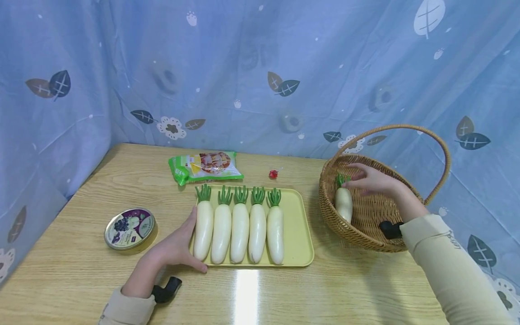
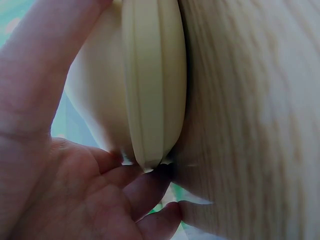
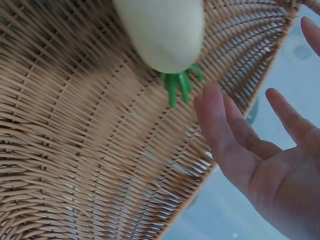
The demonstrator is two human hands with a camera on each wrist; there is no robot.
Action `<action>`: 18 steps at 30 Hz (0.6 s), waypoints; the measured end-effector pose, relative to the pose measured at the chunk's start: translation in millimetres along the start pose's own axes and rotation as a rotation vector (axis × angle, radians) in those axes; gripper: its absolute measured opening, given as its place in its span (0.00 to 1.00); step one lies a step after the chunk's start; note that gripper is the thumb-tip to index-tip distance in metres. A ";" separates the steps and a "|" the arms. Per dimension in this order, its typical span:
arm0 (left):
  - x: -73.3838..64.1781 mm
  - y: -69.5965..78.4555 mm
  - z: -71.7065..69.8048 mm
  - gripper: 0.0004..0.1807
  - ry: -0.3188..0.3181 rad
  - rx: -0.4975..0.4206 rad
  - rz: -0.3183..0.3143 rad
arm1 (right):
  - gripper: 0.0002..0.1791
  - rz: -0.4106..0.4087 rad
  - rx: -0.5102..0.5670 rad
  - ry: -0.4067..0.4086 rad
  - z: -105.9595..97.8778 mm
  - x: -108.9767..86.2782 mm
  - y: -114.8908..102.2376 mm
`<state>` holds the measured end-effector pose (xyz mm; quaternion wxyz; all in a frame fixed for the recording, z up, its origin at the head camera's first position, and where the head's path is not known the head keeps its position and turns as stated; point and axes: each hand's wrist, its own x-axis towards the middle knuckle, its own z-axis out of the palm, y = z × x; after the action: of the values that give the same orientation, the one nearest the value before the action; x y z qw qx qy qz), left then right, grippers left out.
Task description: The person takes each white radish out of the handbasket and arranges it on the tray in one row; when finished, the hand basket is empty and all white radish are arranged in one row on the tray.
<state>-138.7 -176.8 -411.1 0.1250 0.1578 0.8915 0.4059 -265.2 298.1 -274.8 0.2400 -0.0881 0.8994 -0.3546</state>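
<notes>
In the head view my left hand (image 1: 174,246) holds the yellow tray (image 1: 294,225) at its near left corner, thumb at the front edge and fingers along the left side. Several white radishes (image 1: 240,232) with green tops lie side by side on it. The left wrist view shows fingertips touching the tray's rim (image 2: 152,90). Over the wicker basket (image 1: 375,203), my right hand (image 1: 373,180) hovers by the green top of another white radish (image 1: 344,203), which lies inside along the left wall. Its fingers look loose and apart from the radish (image 3: 165,35) in the right wrist view.
A round tin (image 1: 130,230) sits left of the tray. Behind the tray lie a green and white food packet (image 1: 207,167) and a small red object (image 1: 273,174). The basket's tall handle (image 1: 440,149) arches over it. A blue curtain (image 1: 243,90) hangs behind the wooden table.
</notes>
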 end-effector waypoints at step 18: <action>-0.4 1.8 -0.6 0.82 0.001 0.005 0.001 | 0.47 0.062 0.045 -0.083 7.0 17.8 18.9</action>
<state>-138.3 -176.2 -409.3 0.1241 0.1583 0.8924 0.4039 -277.0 301.9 -298.7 0.2900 -0.0696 0.8826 -0.3634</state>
